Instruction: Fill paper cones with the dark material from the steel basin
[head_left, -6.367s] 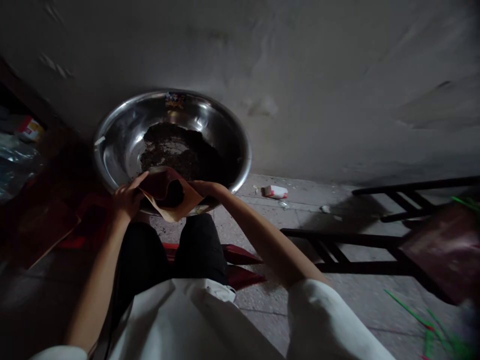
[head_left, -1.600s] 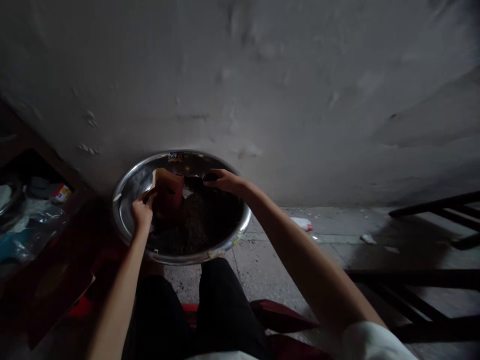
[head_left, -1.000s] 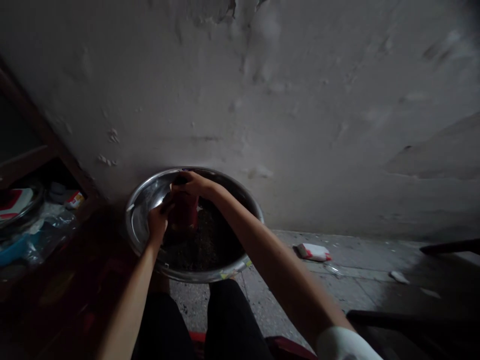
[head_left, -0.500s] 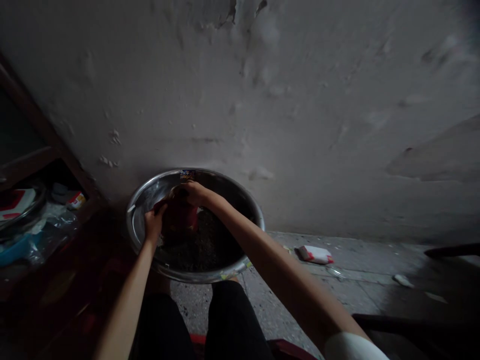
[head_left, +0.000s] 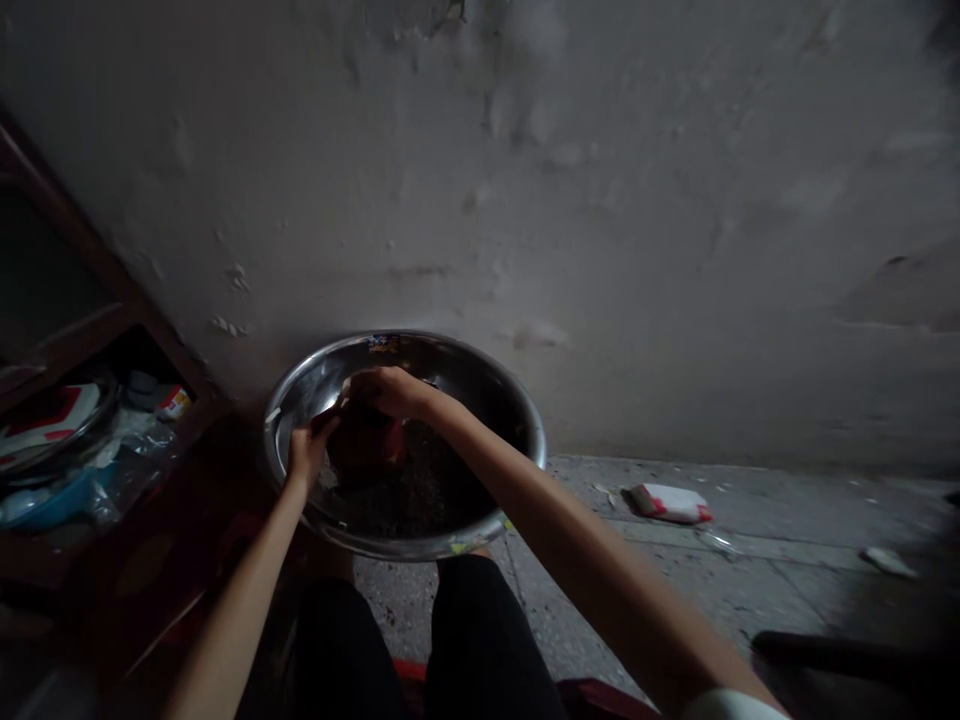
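Observation:
A wide steel basin (head_left: 405, 549) rests across my knees, with dark, crumbly soil (head_left: 424, 490) in its bottom. Inside it, toward the left, is a dark red container (head_left: 381, 443) shaped like a pot. My left hand (head_left: 308, 450) grips its left upper edge, thumb toward me. Over the container's mouth, my right hand (head_left: 391, 391) is closed with its fingers bent downward. The fingertips are in deep shadow, and what they hold cannot be made out.
A bare, peeling wall (head_left: 637, 250) stands just behind the basin. On the floor at right lies a white and red packet (head_left: 671, 503). To the left, a low cabinet (head_left: 112, 325) holds a blue bowl (head_left: 64, 508) and plastic bags (head_left: 139, 465).
The whole view has shifted slightly, so the basin and packet appear farther right. My right hand stays over the container's mouth, and my left hand keeps its grip on the edge.

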